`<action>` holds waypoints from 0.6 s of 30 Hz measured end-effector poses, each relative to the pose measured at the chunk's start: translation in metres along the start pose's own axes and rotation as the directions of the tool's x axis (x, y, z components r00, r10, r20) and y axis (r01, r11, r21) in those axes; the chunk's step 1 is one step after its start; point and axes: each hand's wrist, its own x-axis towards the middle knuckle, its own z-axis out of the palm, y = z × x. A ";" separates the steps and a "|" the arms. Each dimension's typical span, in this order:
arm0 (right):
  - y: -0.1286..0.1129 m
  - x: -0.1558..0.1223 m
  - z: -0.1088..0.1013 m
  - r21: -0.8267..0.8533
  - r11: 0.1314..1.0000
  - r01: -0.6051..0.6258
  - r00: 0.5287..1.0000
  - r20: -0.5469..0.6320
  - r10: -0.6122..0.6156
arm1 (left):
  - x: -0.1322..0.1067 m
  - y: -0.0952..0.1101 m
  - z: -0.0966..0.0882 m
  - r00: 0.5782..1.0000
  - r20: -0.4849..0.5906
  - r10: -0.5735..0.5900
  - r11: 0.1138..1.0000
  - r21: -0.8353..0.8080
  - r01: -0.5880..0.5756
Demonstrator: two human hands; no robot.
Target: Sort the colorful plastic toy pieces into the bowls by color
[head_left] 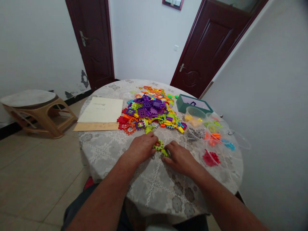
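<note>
Desk (154, 192): round, under a lace-patterned cloth; a dark red door (209, 48) stands behind it, tile floor (40, 166) to its left. Green plastic interlocking block (158, 145) sits near the desk's front edge. Right hand (179, 158) closed on its lower end; left hand (141, 148) curled just beside it, grip unclear. Heap of multicoloured blocks (149, 110) toward the desk's far side.

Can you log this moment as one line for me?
left hand: nearest green-and-red plastic piece | right hand: touching green plastic piece | nearby: heap of colourful plastic pieces, clear plastic tubs
</note>
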 end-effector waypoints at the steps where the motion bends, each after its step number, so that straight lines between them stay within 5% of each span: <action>1: 0.001 0.001 0.004 0.024 1.000 -0.005 1.000 -0.016 0.006 | 0.001 0.000 0.001 1.000 -0.002 0.006 1.000 0.001 -0.006; 7: 0.019 0.011 0.001 0.190 0.982 0.004 0.999 -0.052 0.006 | 0.007 0.003 0.004 0.999 -0.028 -0.016 1.000 0.017 0.016; 13: 0.036 0.023 -0.019 0.296 0.954 0.037 0.993 -0.115 -0.003 | 0.016 0.006 0.005 0.985 -0.067 -0.157 0.987 0.031 0.160; 18: 0.036 0.041 -0.012 0.606 0.795 0.042 0.962 -0.238 0.131 | 0.017 0.001 -0.002 0.959 -0.187 -0.213 0.976 -0.090 0.199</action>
